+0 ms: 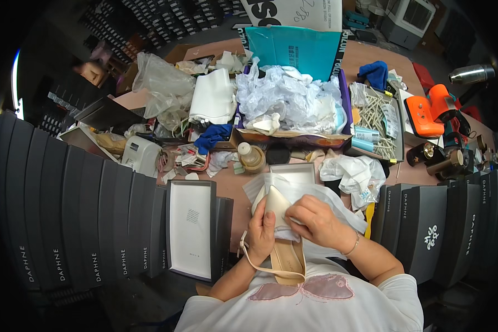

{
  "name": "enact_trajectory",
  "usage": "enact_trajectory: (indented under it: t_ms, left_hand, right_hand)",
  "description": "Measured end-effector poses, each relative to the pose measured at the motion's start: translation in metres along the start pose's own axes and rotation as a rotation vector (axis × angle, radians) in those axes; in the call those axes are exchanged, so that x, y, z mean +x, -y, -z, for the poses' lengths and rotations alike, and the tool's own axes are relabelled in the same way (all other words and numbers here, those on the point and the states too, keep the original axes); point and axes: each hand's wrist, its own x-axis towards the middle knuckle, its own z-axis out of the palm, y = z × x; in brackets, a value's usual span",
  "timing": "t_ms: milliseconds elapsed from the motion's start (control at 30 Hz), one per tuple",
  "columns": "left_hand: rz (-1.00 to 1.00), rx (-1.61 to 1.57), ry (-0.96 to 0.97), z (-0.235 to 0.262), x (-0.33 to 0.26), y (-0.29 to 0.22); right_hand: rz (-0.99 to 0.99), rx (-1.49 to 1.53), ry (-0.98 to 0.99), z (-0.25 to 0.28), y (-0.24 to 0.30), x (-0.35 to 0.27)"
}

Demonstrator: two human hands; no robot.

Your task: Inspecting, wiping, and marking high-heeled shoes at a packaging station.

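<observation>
Your left hand (262,232) is closed around the beige shoe (282,232); your right hand (315,221) seems to pinch white tissue paper (310,191) against it.

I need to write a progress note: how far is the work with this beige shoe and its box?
Done: an open shoe box lined with white tissue paper sits ready, and its lid lies aside. In hand: the left hand holds the beige shoe while the right hand presses white paper at its opening. Left: the shoe is not in the box, and the lid is off.
</observation>
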Motion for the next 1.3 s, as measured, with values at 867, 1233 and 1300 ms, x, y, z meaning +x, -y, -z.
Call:
enact_trajectory:
  t_ms: [867,1233,1300]
  left_hand:
    - [-0.002,0.018,0.017,-0.001,0.000,-0.010]
    - [0.004,-0.016,0.002,-0.001,0.004,0.001]
    - [0.001,-0.028,0.014,-0.006,0.008,0.003]
  right_hand:
    - [0.060,-0.007,-0.032,0.003,-0.002,0.003]
    - [-0.024,0.043,0.076,0.007,-0.004,-0.015]
    - [-0.515,0.662,-0.104,0.002,-0.014,-0.017]
